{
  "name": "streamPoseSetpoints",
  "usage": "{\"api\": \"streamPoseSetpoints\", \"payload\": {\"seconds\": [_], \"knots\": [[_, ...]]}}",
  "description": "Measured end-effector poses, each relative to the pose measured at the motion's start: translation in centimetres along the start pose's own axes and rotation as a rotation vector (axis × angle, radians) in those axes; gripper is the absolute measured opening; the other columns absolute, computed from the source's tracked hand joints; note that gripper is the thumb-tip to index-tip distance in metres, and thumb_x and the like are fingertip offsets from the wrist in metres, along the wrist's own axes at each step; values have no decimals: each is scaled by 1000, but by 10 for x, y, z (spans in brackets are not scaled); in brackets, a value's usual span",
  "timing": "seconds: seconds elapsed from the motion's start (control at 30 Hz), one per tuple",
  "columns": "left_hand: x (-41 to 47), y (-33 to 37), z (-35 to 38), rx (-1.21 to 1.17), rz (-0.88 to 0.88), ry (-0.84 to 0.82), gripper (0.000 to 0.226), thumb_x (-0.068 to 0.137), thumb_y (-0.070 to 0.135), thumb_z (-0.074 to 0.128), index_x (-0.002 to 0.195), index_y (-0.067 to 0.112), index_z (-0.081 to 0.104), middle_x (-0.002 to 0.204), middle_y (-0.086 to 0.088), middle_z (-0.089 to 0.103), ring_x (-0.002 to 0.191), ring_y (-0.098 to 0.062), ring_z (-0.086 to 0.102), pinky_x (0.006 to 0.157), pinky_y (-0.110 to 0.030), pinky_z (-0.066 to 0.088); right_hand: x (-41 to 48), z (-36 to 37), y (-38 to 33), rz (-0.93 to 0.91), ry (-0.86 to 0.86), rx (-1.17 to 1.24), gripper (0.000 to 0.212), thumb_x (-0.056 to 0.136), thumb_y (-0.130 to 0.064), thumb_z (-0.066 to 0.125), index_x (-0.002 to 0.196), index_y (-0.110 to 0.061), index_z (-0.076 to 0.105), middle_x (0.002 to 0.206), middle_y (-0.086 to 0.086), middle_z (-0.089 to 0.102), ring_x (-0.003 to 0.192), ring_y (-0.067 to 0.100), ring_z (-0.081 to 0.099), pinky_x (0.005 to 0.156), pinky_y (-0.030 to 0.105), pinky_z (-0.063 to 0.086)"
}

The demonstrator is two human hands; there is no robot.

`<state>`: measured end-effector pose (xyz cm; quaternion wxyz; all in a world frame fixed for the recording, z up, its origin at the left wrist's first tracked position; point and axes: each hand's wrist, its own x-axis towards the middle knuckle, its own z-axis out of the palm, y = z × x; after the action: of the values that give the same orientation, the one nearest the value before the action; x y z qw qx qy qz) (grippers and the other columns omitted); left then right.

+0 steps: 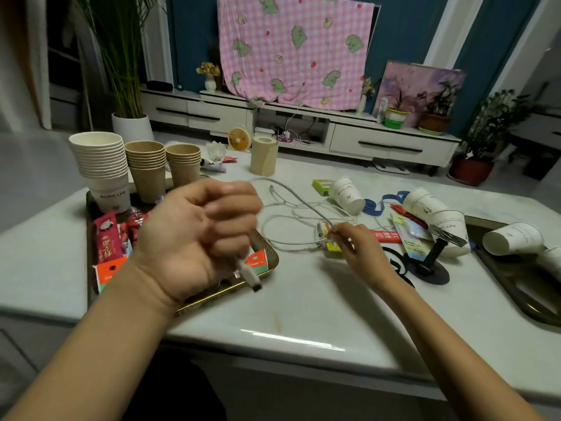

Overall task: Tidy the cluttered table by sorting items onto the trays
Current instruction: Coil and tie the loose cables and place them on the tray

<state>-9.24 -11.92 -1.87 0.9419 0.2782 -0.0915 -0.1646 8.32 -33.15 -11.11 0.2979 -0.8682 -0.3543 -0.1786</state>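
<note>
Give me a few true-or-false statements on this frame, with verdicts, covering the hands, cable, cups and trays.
1. The left hand grips the white cable near its plug. True.
2. The right hand lies flat and empty on the table. False: it pinches the cable further along.
3. Three cup stacks stand upright at the table's far left. True.
4. The loose white cups all stand upright. False: they lie on their sides.
5. The right tray holds nothing. False: a tipped cup lies on it.
</note>
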Motion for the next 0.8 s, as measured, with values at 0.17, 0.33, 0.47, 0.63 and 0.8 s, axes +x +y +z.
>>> {"api": "streamPoseSetpoints", "payload": {"seconds": [0.17, 0.33, 0.47, 0.63, 0.8], "knots": [[8, 7, -4, 63, 105, 122, 27, 92, 23, 41, 69, 12, 48, 50, 6, 36, 41, -3, 16, 36, -15, 14, 5, 4, -12, 114, 64, 204, 11, 92, -5, 54, 92, -9, 64, 84, 2, 67, 74, 5, 57, 70, 19, 42], [47, -14, -6, 403, 223, 429, 26, 96, 18, 38, 96, 9, 62, 58, 0, 58, 42, -6, 48, 41, -15, 39, 8, 4, -51, 134, 171, 606, 17, 92, -2, 51, 91, -13, 64, 83, -3, 61, 66, 7, 58, 66, 15, 47], [60, -3, -6, 281, 258, 418, 27, 98, 15, 36, 91, 5, 60, 67, -6, 69, 54, -14, 65, 51, -19, 51, 11, 12, -49, 57, 109, 286, 19, 91, -6, 56, 105, -4, 69, 84, 13, 62, 78, 21, 55, 73, 24, 41], [86, 5, -12, 636, 299, 454, 26, 100, 14, 33, 96, 7, 58, 88, -9, 72, 76, -16, 70, 67, -23, 57, 16, 27, -55, -138, -137, -54, 29, 98, -29, 44, 120, -20, 60, 101, 7, 58, 99, 24, 54, 77, 33, 39], [122, -2, -28, 1290, 291, 603, 24, 98, 13, 40, 88, 14, 62, 90, -3, 67, 89, -16, 63, 76, -22, 51, 52, 21, -76, -239, -207, -123, 32, 98, -27, 41, 125, -19, 56, 126, 8, 54, 111, 23, 52, 78, 27, 35]]}}
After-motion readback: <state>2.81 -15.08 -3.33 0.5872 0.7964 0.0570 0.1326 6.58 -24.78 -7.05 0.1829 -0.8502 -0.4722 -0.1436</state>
